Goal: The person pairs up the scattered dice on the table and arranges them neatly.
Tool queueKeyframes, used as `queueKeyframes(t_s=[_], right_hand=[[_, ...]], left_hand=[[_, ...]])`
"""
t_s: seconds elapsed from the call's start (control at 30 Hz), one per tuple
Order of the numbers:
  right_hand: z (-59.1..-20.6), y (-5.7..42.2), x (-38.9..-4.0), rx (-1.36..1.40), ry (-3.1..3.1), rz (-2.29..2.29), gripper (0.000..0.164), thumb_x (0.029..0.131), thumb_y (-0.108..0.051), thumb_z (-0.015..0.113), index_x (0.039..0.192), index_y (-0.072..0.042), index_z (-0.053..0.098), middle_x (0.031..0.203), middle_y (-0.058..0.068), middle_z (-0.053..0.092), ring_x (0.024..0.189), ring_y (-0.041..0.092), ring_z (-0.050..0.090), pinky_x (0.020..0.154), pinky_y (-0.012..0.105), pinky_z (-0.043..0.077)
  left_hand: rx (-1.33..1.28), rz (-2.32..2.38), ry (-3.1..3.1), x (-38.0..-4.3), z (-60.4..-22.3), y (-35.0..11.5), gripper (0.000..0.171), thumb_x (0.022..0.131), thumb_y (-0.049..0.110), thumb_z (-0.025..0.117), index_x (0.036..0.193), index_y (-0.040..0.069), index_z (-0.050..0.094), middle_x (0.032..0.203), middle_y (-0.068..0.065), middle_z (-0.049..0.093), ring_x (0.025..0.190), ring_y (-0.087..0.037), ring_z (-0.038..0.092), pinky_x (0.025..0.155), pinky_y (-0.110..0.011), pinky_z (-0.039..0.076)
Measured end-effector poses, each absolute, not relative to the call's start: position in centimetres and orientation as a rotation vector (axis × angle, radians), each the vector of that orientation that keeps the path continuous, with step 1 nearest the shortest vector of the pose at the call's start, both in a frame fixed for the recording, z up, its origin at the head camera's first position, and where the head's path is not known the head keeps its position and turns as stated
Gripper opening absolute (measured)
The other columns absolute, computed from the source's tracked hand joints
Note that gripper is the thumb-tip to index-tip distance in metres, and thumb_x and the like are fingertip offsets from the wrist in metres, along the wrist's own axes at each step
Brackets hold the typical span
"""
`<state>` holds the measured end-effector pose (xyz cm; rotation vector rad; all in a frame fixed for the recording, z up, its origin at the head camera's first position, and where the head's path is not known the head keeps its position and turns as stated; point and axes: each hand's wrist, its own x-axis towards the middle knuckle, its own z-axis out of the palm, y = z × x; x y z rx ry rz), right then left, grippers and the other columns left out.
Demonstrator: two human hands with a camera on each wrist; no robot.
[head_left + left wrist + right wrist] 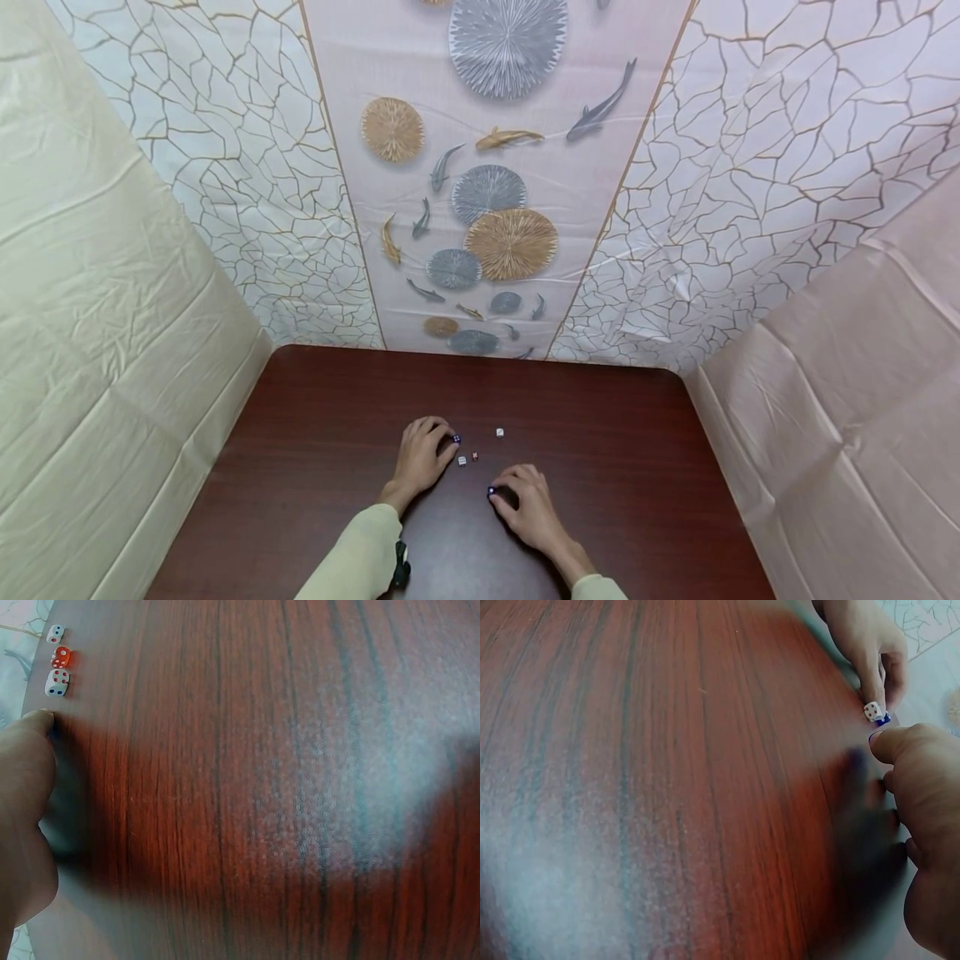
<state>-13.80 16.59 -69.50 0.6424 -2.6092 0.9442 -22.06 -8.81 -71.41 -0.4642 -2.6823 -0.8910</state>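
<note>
My left hand (422, 454) pinches a dark blue die (456, 438) between thumb and fingertips, low at the tabletop. Nearer to me, my right hand (527, 504) has another blue die (491, 492) between its thumb and fingers; in the right wrist view the thumb mostly hides it. Between the hands lie a white die (462, 460) and a translucent red die (475, 456), close beside each other. A second white die (500, 432) sits farther back to the right. In the left wrist view, the red die (61, 657) shows white pips.
The dark reddish-brown table (322, 475) has a wood grain and a glossy glare near its front. Beige cloth walls (172, 400) rise at left and right. A patterned cloth (510, 275) with fish and round motifs hangs behind the back edge.
</note>
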Motion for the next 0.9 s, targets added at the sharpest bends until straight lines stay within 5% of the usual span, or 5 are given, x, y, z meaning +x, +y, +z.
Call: queueKeyframes(t_s=[0.37, 0.9], right_hand=[[-70.2, 16.5, -13.8, 0.673, -2.496, 0.951, 0.023, 0.081, -0.005, 0.099, 0.100, -0.011, 0.086, 0.102, 0.003, 0.077, 0.105, 0.020, 0.066, 0.092, 0.040, 0.046], [-70.7, 16.7, -13.6, 0.605, -2.568, 1.039, 0.022, 0.084, -0.012, 0.099, 0.102, -0.018, 0.086, 0.108, -0.001, 0.074, 0.113, 0.019, 0.064, 0.099, 0.042, 0.043]], left_hand=[[-0.471, -0.950, -2.651, -22.3, -72.1, -8.9, 0.015, 0.103, 0.029, 0.085, 0.112, 0.017, 0.080, 0.128, -0.007, 0.075, 0.132, -0.039, 0.065, 0.120, -0.068, 0.046], [-0.473, -0.932, -2.609, -22.3, -72.3, -8.9, 0.014, 0.100, 0.026, 0.087, 0.110, 0.018, 0.080, 0.125, -0.006, 0.075, 0.129, -0.038, 0.066, 0.117, -0.068, 0.047]])
